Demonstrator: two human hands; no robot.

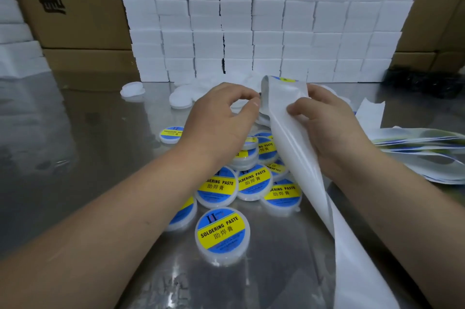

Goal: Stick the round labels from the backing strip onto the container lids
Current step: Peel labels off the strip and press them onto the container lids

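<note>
Right grip (pixel 327 127) clutching the backing strip (pixel 289 147), left grip (pixel 221 117) seemingly pinching a label (pixel 260 95); labelled lids (pixel 222 230) piled beneath, bare lids (pixel 180 100) beyond remain.

- The long white glossy backing strip (pixel 304 163) is running off the bottom edge, and its folded top is showing only a sliver of a blue-and-yellow round label (pixel 286 79).
- The left hand (pixel 219 120) is pinching something too small to tell at the strip's edge.
- Several round white labelled container lids (pixel 254 181) are lying half hidden under the strip.
- The pile of flat printed sheets (pixel 422 147) is being cropped by the right edge.
</note>
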